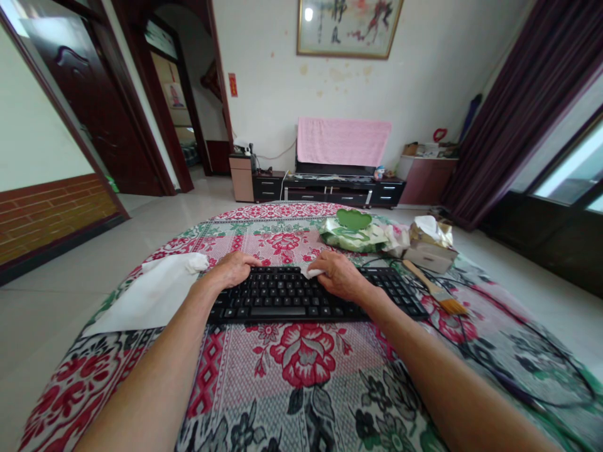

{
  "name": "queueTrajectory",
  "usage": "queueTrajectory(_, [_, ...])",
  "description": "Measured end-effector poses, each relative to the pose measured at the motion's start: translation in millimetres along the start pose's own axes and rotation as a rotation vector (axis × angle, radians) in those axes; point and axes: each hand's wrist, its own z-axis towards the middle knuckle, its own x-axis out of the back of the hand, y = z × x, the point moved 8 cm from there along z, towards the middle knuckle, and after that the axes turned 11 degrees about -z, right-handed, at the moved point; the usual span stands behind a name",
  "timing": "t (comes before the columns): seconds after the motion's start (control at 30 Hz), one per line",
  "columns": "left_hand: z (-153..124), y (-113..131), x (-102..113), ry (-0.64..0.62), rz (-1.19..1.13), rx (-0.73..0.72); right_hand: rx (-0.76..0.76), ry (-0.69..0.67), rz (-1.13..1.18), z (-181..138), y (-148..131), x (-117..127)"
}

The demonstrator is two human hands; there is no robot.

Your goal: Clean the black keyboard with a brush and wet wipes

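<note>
A black keyboard (277, 294) lies flat on the flowered tablecloth, with its space bar toward me. My left hand (233, 270) grips its upper left edge, the index finger stretched along the top row. Pinched in my right hand (340, 276) is a crumpled white wipe (311, 272), pressed against the upper middle of the keys. That hand covers part of the keyboard's right half. Left of the keyboard, a white cloth or paper sheet (146, 295) is spread out, bunched at its far corner.
A wooden-handled brush (436, 290) lies right of the keyboard beside loose black cable (518, 307). Behind are a green-lidded wipes pack (351, 232) and a tissue box (429, 245). The round table's tablecloth (306, 389) is patterned. A TV stand (330, 191) stands against the far wall.
</note>
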Motion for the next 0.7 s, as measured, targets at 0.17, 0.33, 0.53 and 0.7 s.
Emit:
queueTrajectory(0.17, [0.1, 0.5, 0.3, 0.002, 0.019, -0.013, -0.122, -0.096, -0.059, -1.7, 14.4, 0.2])
queueTrajectory(0.33, [-1.8, 5.8, 1.1, 0.022, 0.061, -0.048, -0.270, -0.128, -0.082, -7.8, 31.9, 5.0])
queueTrajectory(0.53, [-12.2, 26.1, 4.4, 0.143, 0.149, -0.113, -0.118, -0.014, -0.003, -6.5, 22.1, 6.6])
queueTrajectory(0.7, [-47.0, 85.1, -10.2, 0.322, 0.188, -0.479, -0.092, -0.011, 0.034, -5.5, 25.5, 1.4])
